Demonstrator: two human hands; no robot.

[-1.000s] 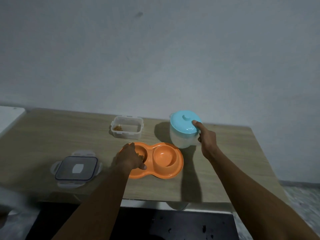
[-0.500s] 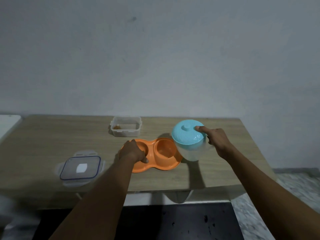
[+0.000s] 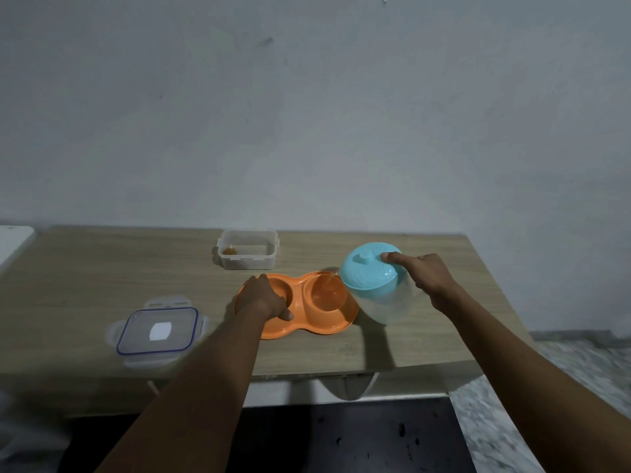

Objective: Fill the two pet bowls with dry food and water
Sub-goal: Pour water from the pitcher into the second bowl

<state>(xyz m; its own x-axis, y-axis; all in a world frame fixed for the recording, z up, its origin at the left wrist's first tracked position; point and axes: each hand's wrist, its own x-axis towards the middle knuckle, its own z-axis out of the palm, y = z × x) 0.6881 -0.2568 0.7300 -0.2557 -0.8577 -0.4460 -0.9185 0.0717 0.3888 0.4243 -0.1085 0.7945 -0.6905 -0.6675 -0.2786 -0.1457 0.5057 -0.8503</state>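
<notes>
1. While the right hand (image 3: pixel 426 278) is tipping the clear jug (image 3: pixel 386 305) to the left, the spout is hanging over the right well (image 3: pixel 324 297) of the orange double bowl (image 3: pixel 300 327). A thin stream of water (image 3: pixel 330 278) is running into that well.
2. One finger of that hand is lying straight along the blue lid (image 3: pixel 367 273) and pressing it down. The other fingers are curling behind the jug, on a part I cannot see.
3. The left hand (image 3: pixel 263 298) is gripping the left well, fingers curled over its rim and thumb on the near edge, and is steadying the dish on the table (image 3: pixel 102 268).
4. Whatever is lying in the left well is hidden under that hand, and the open food tub (image 3: pixel 247 249) behind it is holding only a few pieces.
5. As I judge it, everything is depending on the spout sitting above the right well. The jug is leaning left toward the well, so levelling it is falling to the right hand.
</notes>
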